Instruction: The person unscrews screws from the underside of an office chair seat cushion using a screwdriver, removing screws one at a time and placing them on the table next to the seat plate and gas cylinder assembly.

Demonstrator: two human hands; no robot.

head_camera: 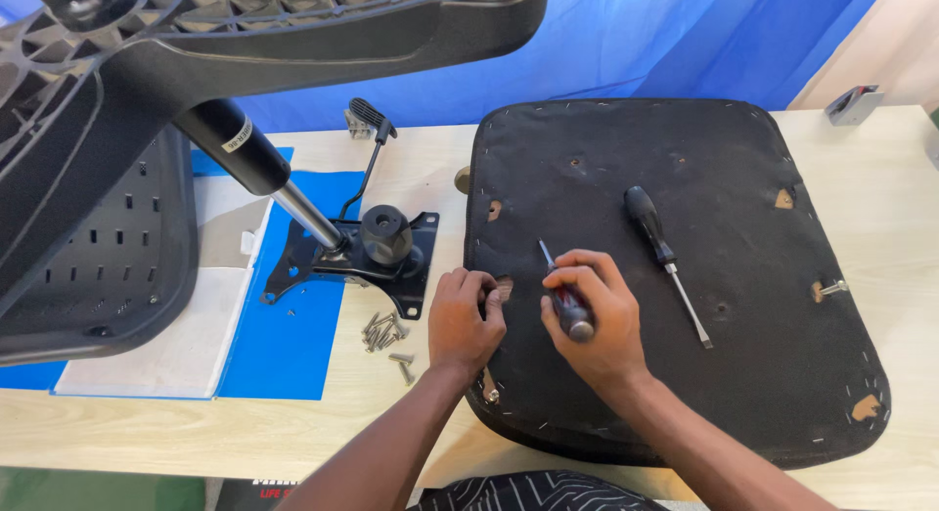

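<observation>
An upturned black chair seat, covered in dark fabric with staples along its rim, lies on a pale wooden table. My right hand grips a small screwdriver with a red and black handle, its tip pointing up and left over the seat's near-left part. Closed fingers of my left hand rest on the seat's left edge beside a hole. A second, black-handled screwdriver lies loose on the seat to the right.
A black metal chair mechanism plate with a gas cylinder and lever sits left of the seat on a blue sheet. Several loose screws lie beside my left hand. A black plastic chair back and base fill the upper left.
</observation>
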